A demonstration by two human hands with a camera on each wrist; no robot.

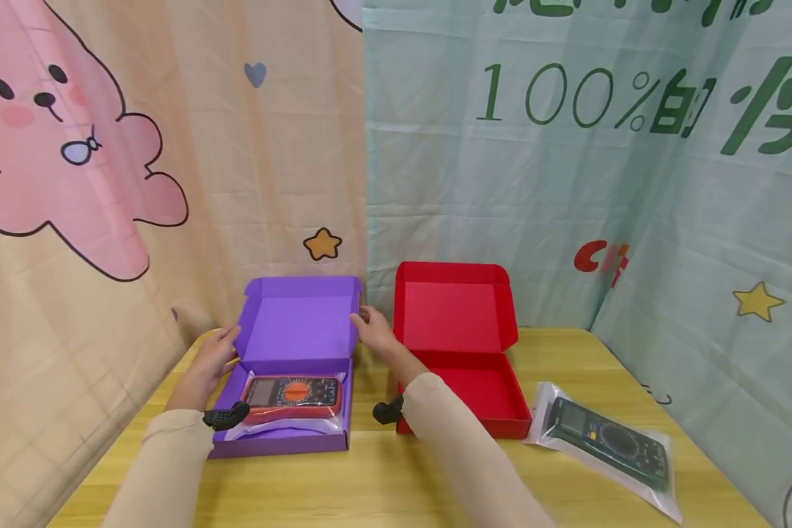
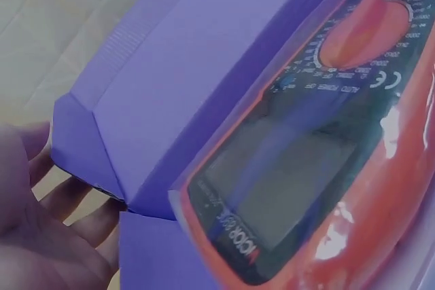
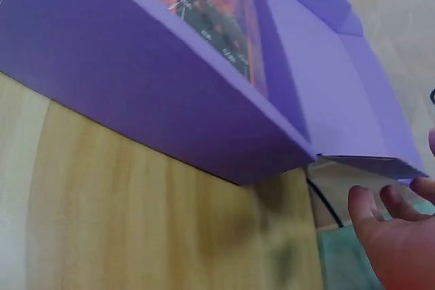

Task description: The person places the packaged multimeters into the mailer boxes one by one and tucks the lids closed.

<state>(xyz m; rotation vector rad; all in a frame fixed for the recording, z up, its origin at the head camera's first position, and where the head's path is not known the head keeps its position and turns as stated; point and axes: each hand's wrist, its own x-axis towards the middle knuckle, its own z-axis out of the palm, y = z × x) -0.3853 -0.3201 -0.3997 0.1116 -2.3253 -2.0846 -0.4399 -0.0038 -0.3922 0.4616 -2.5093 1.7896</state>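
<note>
A purple cardboard box (image 1: 280, 444) stands with its lid (image 1: 297, 323) raised. Inside lies a red multimeter (image 1: 330, 396) in clear plastic; the left wrist view shows its screen and dial up close. At the lid's left edge is my left hand (image 1: 204, 367), the thumb by the side flap (image 2: 78, 144) and the other fingers partly hidden behind it. My right hand (image 1: 379, 336) is at the lid's right edge. In the right wrist view its fingers (image 3: 367, 212) are spread loosely beside the flap corner; firm contact is hard to tell.
An open red box (image 1: 482, 389) stands right of the purple one, under my right forearm. Beyond it a dark green multimeter (image 1: 607, 440) in a clear bag lies on the wooden table (image 1: 369, 484). Printed curtains (image 1: 475, 191) hang behind and at both sides.
</note>
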